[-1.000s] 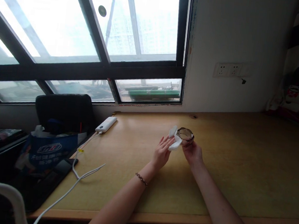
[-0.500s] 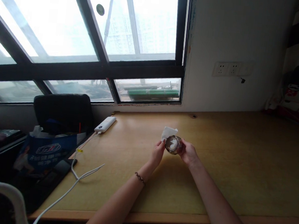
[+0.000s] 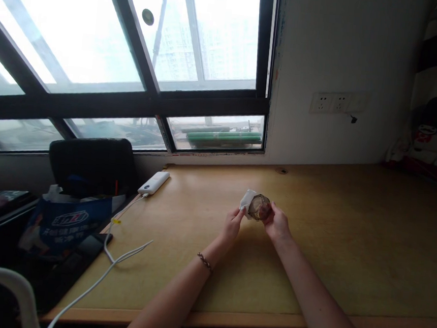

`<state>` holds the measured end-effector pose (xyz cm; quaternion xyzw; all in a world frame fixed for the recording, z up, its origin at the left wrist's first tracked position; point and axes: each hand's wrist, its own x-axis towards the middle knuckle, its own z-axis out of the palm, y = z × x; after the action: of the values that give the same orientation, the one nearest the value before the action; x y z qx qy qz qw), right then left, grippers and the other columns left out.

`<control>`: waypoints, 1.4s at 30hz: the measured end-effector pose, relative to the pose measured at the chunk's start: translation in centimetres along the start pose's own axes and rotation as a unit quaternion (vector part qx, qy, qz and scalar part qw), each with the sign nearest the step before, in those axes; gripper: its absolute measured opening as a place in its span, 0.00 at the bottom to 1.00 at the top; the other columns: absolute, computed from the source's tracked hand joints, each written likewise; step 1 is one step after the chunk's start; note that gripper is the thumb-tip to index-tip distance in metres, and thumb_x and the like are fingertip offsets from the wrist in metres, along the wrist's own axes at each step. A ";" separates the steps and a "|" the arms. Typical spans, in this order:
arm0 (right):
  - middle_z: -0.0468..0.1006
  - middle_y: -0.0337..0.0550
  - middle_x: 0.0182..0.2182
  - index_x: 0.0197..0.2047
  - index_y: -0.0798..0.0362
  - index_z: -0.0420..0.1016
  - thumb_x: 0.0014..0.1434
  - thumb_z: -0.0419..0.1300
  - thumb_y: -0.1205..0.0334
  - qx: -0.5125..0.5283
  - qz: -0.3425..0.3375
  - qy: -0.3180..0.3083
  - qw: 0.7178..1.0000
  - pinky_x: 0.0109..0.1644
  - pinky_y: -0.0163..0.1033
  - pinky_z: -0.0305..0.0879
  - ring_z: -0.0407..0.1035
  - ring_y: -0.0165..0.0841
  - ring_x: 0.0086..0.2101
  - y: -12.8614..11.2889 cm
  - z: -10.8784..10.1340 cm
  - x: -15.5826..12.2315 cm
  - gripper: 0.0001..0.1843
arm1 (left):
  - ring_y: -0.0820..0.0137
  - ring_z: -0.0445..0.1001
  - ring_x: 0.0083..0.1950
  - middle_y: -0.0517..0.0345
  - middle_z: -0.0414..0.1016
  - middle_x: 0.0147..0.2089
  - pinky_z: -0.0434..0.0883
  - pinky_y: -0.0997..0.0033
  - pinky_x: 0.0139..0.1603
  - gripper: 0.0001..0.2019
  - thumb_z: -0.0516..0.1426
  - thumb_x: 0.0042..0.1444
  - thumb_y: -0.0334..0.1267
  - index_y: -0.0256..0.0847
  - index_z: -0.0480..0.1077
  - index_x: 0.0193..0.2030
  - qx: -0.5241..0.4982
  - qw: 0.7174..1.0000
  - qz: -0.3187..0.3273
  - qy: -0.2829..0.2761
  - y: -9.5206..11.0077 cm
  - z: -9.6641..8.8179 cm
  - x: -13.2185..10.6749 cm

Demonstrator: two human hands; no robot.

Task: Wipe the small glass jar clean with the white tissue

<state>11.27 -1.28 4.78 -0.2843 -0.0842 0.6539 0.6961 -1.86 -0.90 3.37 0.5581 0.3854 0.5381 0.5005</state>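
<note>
Above the middle of the wooden table, my right hand (image 3: 277,224) is closed round the right side of a brownish see-through glass cup (image 3: 257,207). The cup is tilted, and its round end faces me. A white tissue (image 3: 247,201) is pinched in my left hand (image 3: 233,222), against the cup's left side. Part of the tissue sticks up beyond the fingers; the rest is behind or against the glass. My fingers on the far side of the cup are hidden.
A white power bank (image 3: 154,183) lies at the table's left edge, with a white cable (image 3: 118,259) running from it to the front. A blue bag (image 3: 68,225) and a black chair (image 3: 92,163) stand left of the table (image 3: 333,255).
The cup has turned in my right hand and shifted slightly right and up. The tissue that showed inside its opening now shows at its left side.
</note>
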 end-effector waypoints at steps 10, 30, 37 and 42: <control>0.71 0.35 0.17 0.23 0.54 0.66 0.54 0.51 0.68 -0.014 -0.036 0.026 0.999 0.24 0.31 0.66 0.67 0.26 0.19 -0.7 -0.1 0.2 0.10 | 0.72 0.62 0.30 0.56 0.68 0.26 0.60 0.74 0.32 0.20 0.53 0.45 0.52 0.32 0.70 0.27 -0.012 1.000 -0.019 0.018 -0.6 0.9 -0.6; 0.72 0.38 0.16 0.23 0.53 0.67 0.54 0.50 0.66 -0.046 -0.010 -0.006 0.999 0.20 0.33 0.66 0.68 0.29 0.19 -0.2 -0.9 0.7 0.10 | 0.72 0.63 0.30 0.56 0.68 0.26 0.61 0.74 0.32 0.21 0.53 0.46 0.52 0.31 0.70 0.28 -0.040 0.999 -0.030 -0.010 -1.2 -0.4 0.2; 0.72 0.39 0.16 0.23 0.56 0.67 0.54 0.49 0.71 -0.037 0.087 0.007 0.996 0.19 0.31 0.64 0.67 0.27 0.17 1.3 -0.6 0.1 0.11 | 0.70 0.66 0.31 0.55 0.71 0.27 0.63 0.73 0.33 0.20 0.52 0.48 0.51 0.31 0.70 0.30 0.014 1.000 -0.001 0.001 -1.5 -0.7 0.4; 0.75 0.40 0.19 0.24 0.56 0.68 0.55 0.47 0.71 0.017 0.073 0.034 0.997 0.24 0.32 0.66 0.69 0.28 0.21 0.7 -0.3 0.2 0.12 | 0.65 0.68 0.40 0.51 0.72 0.39 0.64 0.68 0.42 0.17 0.49 0.53 0.45 0.35 0.71 0.37 0.121 0.984 0.118 -0.052 -0.2 -0.2 -0.4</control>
<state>10.85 -1.16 4.17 -0.2997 -0.0282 0.6944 0.6536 -2.09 -1.18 3.02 0.6831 0.3524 0.5131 0.3819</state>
